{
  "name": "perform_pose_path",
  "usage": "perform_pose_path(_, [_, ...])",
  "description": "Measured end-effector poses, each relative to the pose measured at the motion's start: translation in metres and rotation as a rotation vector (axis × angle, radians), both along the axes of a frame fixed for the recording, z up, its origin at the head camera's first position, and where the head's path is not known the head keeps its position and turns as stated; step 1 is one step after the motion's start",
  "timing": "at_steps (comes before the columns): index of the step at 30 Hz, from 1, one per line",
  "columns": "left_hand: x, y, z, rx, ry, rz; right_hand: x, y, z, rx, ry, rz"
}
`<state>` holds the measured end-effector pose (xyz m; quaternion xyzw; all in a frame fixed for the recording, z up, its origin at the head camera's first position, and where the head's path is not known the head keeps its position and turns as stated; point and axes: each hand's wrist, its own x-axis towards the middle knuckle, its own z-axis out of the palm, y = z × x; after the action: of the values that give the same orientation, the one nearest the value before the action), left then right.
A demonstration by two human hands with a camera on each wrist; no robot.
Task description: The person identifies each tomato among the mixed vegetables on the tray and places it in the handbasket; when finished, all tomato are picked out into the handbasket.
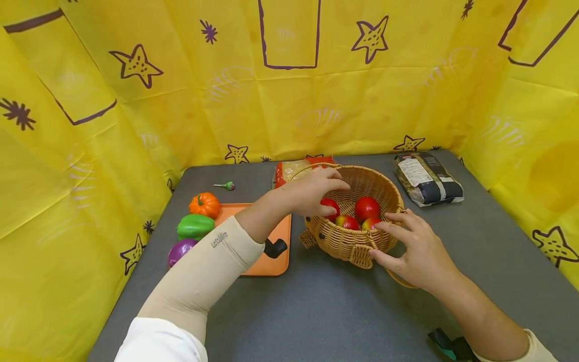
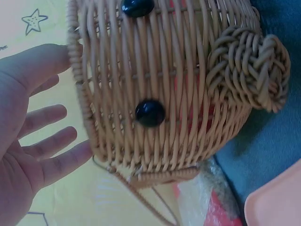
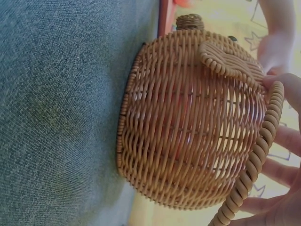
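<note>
A wicker basket [image 1: 334, 244] with black bead eyes and woven ears stands on the grey table. Several red fruits that look like apples [image 1: 367, 208] lie inside, some partly yellow. My left hand [image 1: 312, 191] reaches over the basket's left side with fingers spread; in the left wrist view its thumb is right at the rim [image 2: 75, 52]. At the opposite side is my right hand [image 1: 416, 251], its fingers at the rim and its thumb outside by a woven ear. The loose handle [image 3: 256, 157] hangs beside that palm in the right wrist view. Neither hand curls round a thing.
Left of the basket lies an orange tray [image 1: 282, 261], partly behind my left forearm. Along its left edge sit an orange pumpkin [image 1: 205, 205], green pepper [image 1: 195, 227] and purple vegetable [image 1: 181, 251]. A red-and-clear bag [image 1: 289, 168] is behind the basket, a dark packet [image 1: 427, 178] back right.
</note>
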<state>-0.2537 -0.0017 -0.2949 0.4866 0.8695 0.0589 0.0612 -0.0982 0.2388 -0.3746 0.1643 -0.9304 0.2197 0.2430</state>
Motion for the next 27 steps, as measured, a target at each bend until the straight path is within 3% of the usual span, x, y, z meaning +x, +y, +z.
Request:
perform_pose_path(13, [0.009, -0.055, 0.009, 0.013, -0.009, 0.073, 0.000, 0.001, -0.002, -0.012, 0.005, 0.000])
perform_pose_path(22, [0.016, -0.114, 0.005, -0.099, -0.081, 0.261, -0.002, 0.002, -0.002, -0.017, 0.018, 0.008])
perform_pose_path(27, [0.021, -0.144, -0.005, -0.121, -0.133, 0.342, -0.002, 0.002, -0.001, -0.015, 0.020, 0.010])
